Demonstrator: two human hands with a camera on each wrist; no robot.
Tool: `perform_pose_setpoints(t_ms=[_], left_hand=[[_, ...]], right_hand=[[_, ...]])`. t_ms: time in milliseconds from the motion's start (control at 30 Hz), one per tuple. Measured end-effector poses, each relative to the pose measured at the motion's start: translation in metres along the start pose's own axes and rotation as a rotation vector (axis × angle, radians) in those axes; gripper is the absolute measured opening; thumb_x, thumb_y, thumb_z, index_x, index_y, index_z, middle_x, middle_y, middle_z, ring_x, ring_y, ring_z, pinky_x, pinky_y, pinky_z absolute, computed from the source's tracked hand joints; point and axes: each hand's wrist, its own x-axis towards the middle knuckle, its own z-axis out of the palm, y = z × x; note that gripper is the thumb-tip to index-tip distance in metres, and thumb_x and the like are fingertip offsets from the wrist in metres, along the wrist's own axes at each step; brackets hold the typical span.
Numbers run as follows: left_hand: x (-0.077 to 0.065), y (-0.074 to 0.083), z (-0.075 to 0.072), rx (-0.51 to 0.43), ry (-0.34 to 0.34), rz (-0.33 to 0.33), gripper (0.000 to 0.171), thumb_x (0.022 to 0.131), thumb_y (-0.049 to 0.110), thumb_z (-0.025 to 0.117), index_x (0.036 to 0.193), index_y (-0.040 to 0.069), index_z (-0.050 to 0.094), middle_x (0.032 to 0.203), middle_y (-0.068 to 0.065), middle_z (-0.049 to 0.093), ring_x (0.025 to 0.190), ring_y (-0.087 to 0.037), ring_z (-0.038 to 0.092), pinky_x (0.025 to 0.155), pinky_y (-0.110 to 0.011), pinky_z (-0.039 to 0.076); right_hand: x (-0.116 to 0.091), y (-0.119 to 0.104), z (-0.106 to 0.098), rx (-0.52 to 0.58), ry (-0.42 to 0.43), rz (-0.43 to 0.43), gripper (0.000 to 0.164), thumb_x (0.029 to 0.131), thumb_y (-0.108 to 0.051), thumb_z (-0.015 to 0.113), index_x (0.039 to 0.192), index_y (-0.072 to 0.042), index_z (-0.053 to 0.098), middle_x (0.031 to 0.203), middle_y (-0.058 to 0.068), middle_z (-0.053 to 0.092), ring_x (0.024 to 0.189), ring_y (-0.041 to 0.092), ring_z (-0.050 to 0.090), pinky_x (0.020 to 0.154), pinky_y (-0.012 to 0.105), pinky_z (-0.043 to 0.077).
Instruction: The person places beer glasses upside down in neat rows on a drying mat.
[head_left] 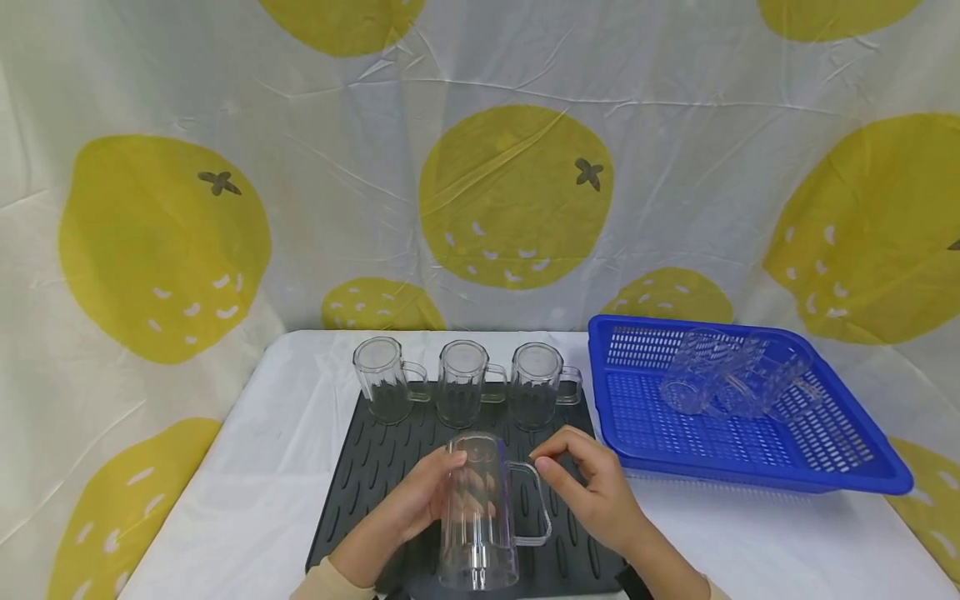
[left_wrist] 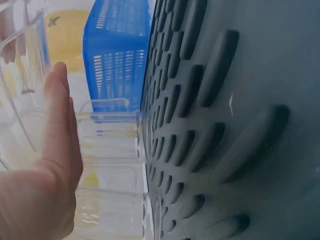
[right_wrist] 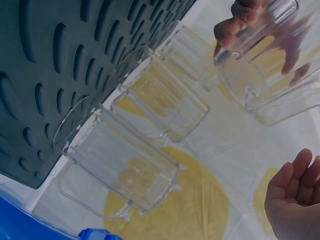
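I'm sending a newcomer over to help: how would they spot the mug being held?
On the white table lies a dark ridged mat. Over its near part, the left grip holds the clear mug, handle to the right. Three mugs stand at the mat's far edge; only this one is held.

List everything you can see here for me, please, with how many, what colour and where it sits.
Held mug: one, clear, above the mat
Other mugs: three, clear, in a row along the mat's far edge
Mat: one, dark grey, on the table
Basket: one, blue, right side of the table
Mugs in basket: at least two, clear, overlapping
Tablecloth: one, white, under mat and basket
Curtain: one, whitish with yellow fruit prints, behind the table
Sleeves: two, beige, bottom edge
Hands: two, bare; left gripping the held mug, right near its handle
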Motion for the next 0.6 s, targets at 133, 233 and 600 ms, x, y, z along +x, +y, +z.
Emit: perform_pose_setpoints(t_ms=[133, 233, 600], left_hand=[[-0.005, 0.003, -0.001, 0.07, 0.042, 0.056, 0.055, 0.089, 0.025, 0.055, 0.127, -0.003, 0.029, 0.101, -0.015, 0.064, 0.082, -0.029, 0.066, 0.069, -0.04, 0.053], [-0.008, 0.006, -0.001, 0.126, 0.035, 0.125, 0.054, 0.087, 0.027, 0.059, 0.125, -0.002, 0.032, 0.103, -0.013, 0.063, 0.079, -0.025, 0.067, 0.064, -0.034, 0.053], [-0.017, 0.012, -0.005, 0.285, -0.144, 0.457, 0.066, 0.083, 0.015, 0.069, 0.129, -0.007, 0.027, 0.118, -0.02, 0.049, 0.093, -0.027, 0.063, 0.075, -0.038, 0.052]], right_hand=[[0.0, 0.0, -0.002, -0.012, 0.013, 0.001, 0.032, 0.083, 0.019, 0.051, 0.097, -0.008, 0.062, 0.085, 0.004, 0.058, 0.076, 0.013, 0.054, 0.065, 0.025, 0.047], [0.0, 0.0, -0.003, -0.024, 0.015, 0.011, 0.032, 0.083, 0.018, 0.051, 0.097, -0.009, 0.062, 0.085, 0.001, 0.058, 0.075, 0.013, 0.053, 0.065, 0.025, 0.047], [0.0, 0.001, 0.002, -0.035, -0.006, 0.04, 0.029, 0.085, 0.012, 0.054, 0.105, -0.008, 0.061, 0.093, 0.003, 0.059, 0.082, 0.017, 0.053, 0.071, 0.025, 0.047]])
